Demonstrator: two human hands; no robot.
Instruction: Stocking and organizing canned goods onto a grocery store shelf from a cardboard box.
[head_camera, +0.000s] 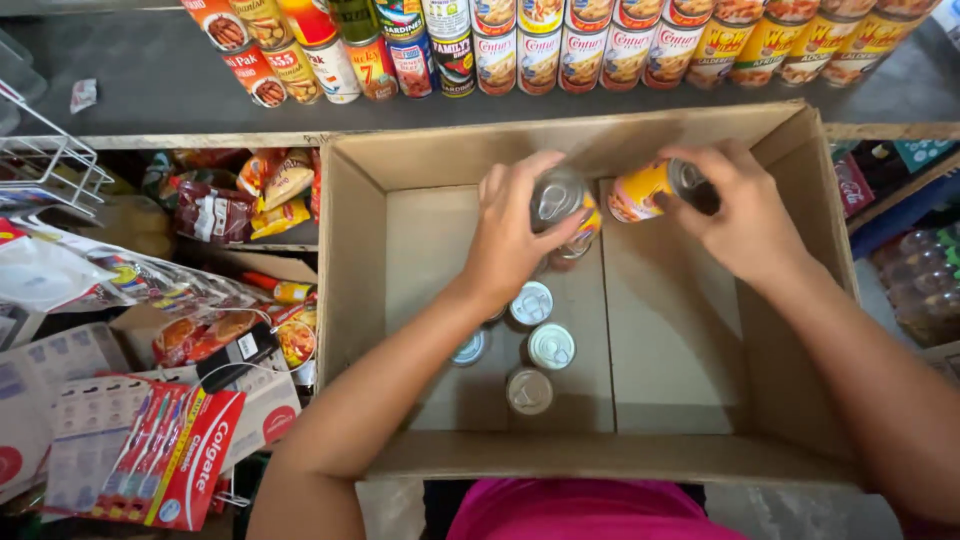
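In the head view, a silver-topped metal can with a yellow label (562, 205) is gripped from above by the curled fingers of the left hand (515, 235). A second yellow-labelled round tin (650, 188), tilted on its side, is clasped by the right hand (745, 215). Both forearms are stretched forward over the open brown cardboard box (680, 340), where four small upright cans (530, 345) are seen below the left wrist.

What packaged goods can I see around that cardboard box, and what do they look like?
Shelf cans: row beyond box, red, yellow, white labels.
Held can: right hand, orange-yellow.
Second can: left hand, silver top.
Toothbrush pack: lower left, red card.
Snack bags: left, red and yellow.
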